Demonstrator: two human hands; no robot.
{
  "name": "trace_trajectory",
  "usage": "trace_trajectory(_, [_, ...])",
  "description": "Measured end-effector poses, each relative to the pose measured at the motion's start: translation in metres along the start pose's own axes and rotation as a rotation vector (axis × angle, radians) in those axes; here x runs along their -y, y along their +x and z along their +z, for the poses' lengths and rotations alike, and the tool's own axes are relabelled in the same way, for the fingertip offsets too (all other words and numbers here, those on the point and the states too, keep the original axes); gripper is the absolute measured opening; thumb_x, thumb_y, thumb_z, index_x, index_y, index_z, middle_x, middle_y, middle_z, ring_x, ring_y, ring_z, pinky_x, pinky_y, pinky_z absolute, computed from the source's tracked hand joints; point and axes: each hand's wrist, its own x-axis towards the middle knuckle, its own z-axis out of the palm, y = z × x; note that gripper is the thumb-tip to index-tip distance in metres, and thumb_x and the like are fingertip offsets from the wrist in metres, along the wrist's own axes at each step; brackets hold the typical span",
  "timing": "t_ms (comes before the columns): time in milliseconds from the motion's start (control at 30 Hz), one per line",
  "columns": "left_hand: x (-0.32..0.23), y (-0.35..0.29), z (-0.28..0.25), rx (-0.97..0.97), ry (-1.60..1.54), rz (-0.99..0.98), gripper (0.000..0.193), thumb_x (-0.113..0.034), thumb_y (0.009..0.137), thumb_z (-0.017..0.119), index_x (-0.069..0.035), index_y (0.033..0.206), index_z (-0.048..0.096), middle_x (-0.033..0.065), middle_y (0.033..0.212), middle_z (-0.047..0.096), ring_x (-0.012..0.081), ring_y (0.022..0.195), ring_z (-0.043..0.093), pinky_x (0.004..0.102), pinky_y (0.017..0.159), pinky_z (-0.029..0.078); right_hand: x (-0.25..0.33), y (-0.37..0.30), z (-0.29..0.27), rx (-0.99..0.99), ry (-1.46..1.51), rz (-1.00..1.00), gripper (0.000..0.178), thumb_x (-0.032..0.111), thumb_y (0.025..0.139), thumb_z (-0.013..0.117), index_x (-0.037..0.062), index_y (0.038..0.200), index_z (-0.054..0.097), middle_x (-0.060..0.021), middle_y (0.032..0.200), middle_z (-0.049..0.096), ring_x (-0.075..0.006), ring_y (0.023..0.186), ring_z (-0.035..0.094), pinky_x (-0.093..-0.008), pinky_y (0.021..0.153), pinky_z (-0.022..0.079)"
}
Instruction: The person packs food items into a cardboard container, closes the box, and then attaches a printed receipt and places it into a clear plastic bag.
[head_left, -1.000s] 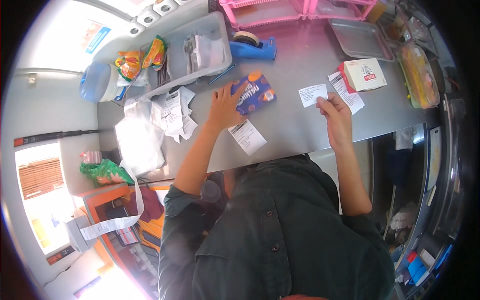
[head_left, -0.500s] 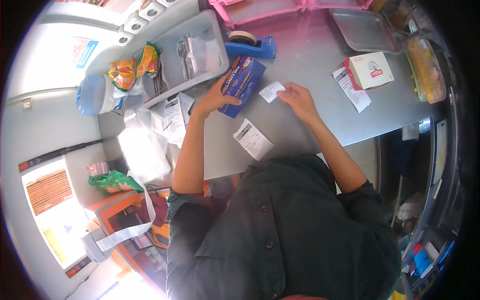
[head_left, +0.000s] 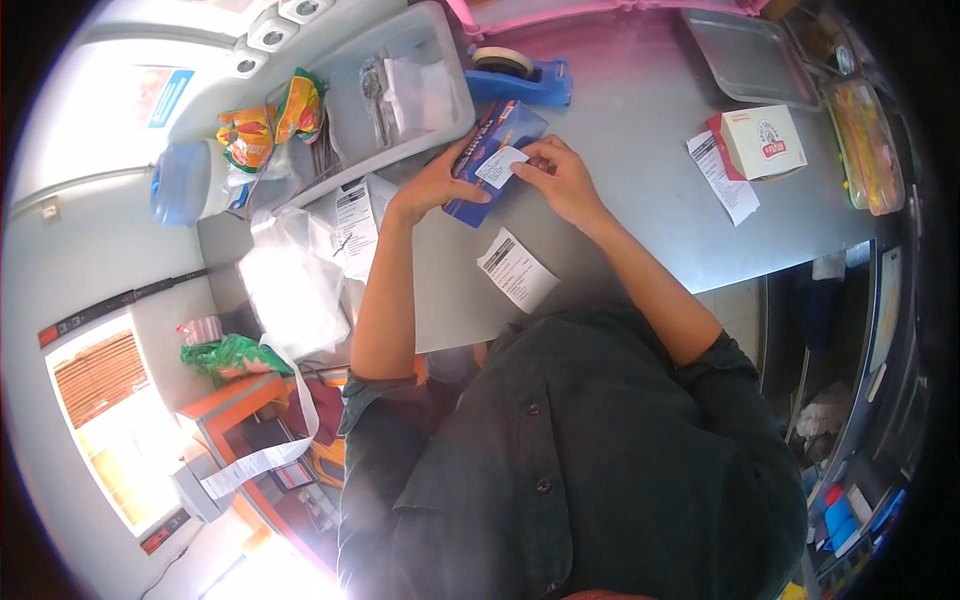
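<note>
Currently the left hand (head_left: 432, 185) grips the blue packet (head_left: 495, 150) along its near long edge, thumb across the face, holding it tilted on the grey table (head_left: 640, 190). The right hand (head_left: 562, 178) is closed in a pinch on a small white label (head_left: 500, 166), pressing it onto the middle of the packet's face. A second ago that slip was held well apart from the packet, out at 3 o'clock; half a second ago it was just beside it; now slip and packet touch. Judged from this, the labelling is at the point of contact and the slip is not yet smoothed flat.

At 6 o'clock from the hands a printed receipt (head_left: 517, 268) lies loose on the table. At 12 o'clock sits a blue tape dispenser (head_left: 520, 78). At 10 o'clock a grey tray (head_left: 440, 60) holds bagged items, with snack packs (head_left: 270, 125) and a blue-lidded jar (head_left: 185, 182) beyond it. At 3 o'clock, well apart, a white and red carton (head_left: 760, 142) rests on another receipt (head_left: 722, 178). More receipts (head_left: 355, 215) lie at 9 o'clock.
</note>
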Motion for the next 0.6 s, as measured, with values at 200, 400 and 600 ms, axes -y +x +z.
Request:
trace_trajectory(200, [-0.007,-0.003,-0.001,0.020,-0.018,-0.013,0.114,-0.016,0.059,0.083,-0.012,0.157,0.025,0.0112,0.138,0.049,0.0158,0.110,0.056,0.0288,0.097,0.043,-0.006,-0.001,0.009,-0.039,-0.129,-0.058,0.023,0.019,0.081,0.076,0.0039,0.097,0.072,-0.0058,0.093,0.051,-0.0203,0.091,0.051,-0.0321,0.081,0.044])
trace_trajectory(400, [-0.012,-0.006,-0.001,0.060,-0.041,-0.023,0.114,-0.015,0.063,0.082,-0.012,0.159,0.020,0.0120,0.142,0.048,0.0156,0.111,0.057,0.0286,0.099,0.042,0.002,-0.010,0.022,-0.212,-0.616,-0.208,0.043,0.031,0.075,0.081,0.0083,0.108,0.066,-0.0098,0.106,0.052,-0.0311,0.106,0.048,-0.0446,0.091,0.040])
trace_trajectory(600, [-0.007,0.000,-0.001,0.075,-0.031,-0.020,0.111,-0.012,0.065,0.081,-0.009,0.158,0.019,0.0113,0.141,0.049,0.0162,0.114,0.056,0.0289,0.101,0.042,-0.022,0.023,0.004,-0.541,-0.574,-0.421,0.088,0.040,0.072,0.082,0.0115,0.142,0.039,-0.0170,0.133,0.048,-0.0370,0.125,0.044,-0.0526,0.100,0.034])
